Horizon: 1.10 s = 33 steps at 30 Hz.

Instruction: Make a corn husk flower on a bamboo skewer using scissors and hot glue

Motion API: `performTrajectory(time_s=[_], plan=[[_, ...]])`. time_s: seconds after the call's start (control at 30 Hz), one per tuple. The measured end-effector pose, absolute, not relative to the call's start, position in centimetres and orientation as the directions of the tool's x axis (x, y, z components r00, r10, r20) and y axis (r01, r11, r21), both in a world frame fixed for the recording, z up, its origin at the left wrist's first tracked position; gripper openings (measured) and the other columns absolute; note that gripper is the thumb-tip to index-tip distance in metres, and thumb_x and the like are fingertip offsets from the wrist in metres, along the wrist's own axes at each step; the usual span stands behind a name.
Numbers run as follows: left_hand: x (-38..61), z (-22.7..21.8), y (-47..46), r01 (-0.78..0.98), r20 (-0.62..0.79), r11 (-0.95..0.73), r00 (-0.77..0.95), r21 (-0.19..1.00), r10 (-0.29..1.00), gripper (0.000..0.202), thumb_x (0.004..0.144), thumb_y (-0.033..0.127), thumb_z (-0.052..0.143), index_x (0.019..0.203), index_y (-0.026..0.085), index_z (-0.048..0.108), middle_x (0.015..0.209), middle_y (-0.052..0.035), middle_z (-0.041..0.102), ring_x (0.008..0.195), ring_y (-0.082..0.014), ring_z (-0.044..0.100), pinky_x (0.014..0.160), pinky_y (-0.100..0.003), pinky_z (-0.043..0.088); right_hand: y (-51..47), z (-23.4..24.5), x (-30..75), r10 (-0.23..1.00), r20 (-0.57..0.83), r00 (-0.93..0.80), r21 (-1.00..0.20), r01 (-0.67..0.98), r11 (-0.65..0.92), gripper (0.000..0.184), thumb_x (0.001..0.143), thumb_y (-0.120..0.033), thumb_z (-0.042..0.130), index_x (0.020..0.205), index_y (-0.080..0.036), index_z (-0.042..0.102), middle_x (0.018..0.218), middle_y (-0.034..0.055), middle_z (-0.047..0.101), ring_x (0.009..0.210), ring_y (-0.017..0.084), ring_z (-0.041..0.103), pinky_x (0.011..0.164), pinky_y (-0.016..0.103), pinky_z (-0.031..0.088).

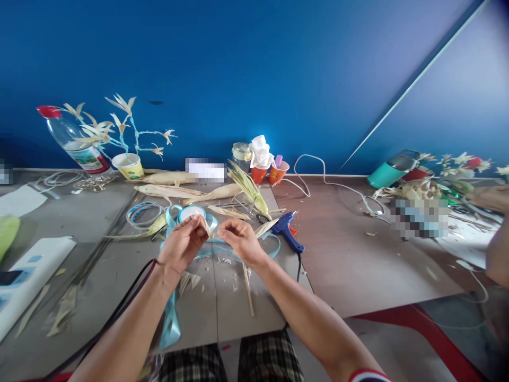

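My left hand (183,241) is closed, pinching a small pale strip of corn husk (208,229) between thumb and fingertips. Close by on the right, my right hand (241,241) has its fingertips pressed together near the husk's lower end; whatever they hold is too small to make out. Behind and below the hands lies a roll of light blue ribbon (192,213), with loose ribbon (170,323) trailing to the table's front edge. A blue hot glue gun (287,232) rests to the right of my right hand. A green-yellow corn husk (251,191) lies behind it.
Husk flowers on blue stems (126,135) stand in a yellow paper cup (128,166) beside a red-capped bottle (77,143). Red cups (278,174) stand by the wall. Thin dark rods (99,249) and a white box (37,281) lie left. Another person's arm (497,233) reaches in at right.
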<state>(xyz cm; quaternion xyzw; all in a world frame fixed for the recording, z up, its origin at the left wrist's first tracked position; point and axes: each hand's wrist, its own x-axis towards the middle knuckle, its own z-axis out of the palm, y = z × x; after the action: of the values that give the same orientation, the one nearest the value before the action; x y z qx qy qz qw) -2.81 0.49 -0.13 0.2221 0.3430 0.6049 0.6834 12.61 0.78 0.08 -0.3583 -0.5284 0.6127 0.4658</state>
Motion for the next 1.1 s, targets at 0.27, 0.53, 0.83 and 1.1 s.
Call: performTrajectory(time_s=[0.27,0.53,0.83,1.1], plan=[[-2.4,0.2,0.2,-0.593,-0.173,0.145,0.010,0.792,0.985,0.017,0.072,0.023,0.072,0.064,0.013,0.061,0.065,0.0022,0.053,0.051,-0.0049,0.040,0.060,-0.022,0.046,1.6,-0.1,12.9,0.953,0.015,-0.301,-0.935,-0.342,-0.094,0.025,0.064,-0.036,0.070,0.062,-0.017,0.054,0.051,-0.0050,0.047,0.047,0.007,0.035,0.049,0.022,0.026],[-1.9,0.4,0.1,-0.526,-0.163,0.126,-0.025,0.841,0.986,0.016,0.069,0.023,0.074,0.063,0.013,0.062,0.065,0.0017,0.053,0.051,-0.0057,0.042,0.057,-0.022,0.044,2.2,-0.5,13.0,0.951,-0.021,-0.309,-0.894,-0.420,-0.156,0.026,0.060,-0.036,0.074,0.062,-0.017,0.055,0.050,-0.0057,0.046,0.047,0.007,0.037,0.049,0.022,0.025],[-1.9,-0.2,0.4,-0.334,-0.077,0.050,-0.068,0.941,0.995,0.016,0.067,0.028,0.073,0.062,0.016,0.063,0.068,0.0015,0.054,0.060,-0.0094,0.049,0.059,-0.022,0.042,2.4,-0.8,13.1,0.950,-0.029,-0.312,-0.896,-0.412,-0.163,0.025,0.060,-0.035,0.073,0.062,-0.017,0.056,0.048,-0.0063,0.045,0.046,0.007,0.036,0.048,0.022,0.025],[-2.1,-0.8,0.4,-0.172,-0.045,0.024,-0.122,0.985,0.992,0.014,0.070,0.029,0.068,0.064,0.017,0.061,0.063,0.0011,0.055,0.059,-0.0114,0.049,0.058,-0.023,0.039,2.5,-0.8,13.2,0.952,-0.052,-0.302,-0.883,-0.431,-0.184,0.022,0.060,-0.031,0.072,0.062,-0.017,0.056,0.049,-0.0057,0.048,0.046,0.007,0.038,0.050,0.022,0.026]])
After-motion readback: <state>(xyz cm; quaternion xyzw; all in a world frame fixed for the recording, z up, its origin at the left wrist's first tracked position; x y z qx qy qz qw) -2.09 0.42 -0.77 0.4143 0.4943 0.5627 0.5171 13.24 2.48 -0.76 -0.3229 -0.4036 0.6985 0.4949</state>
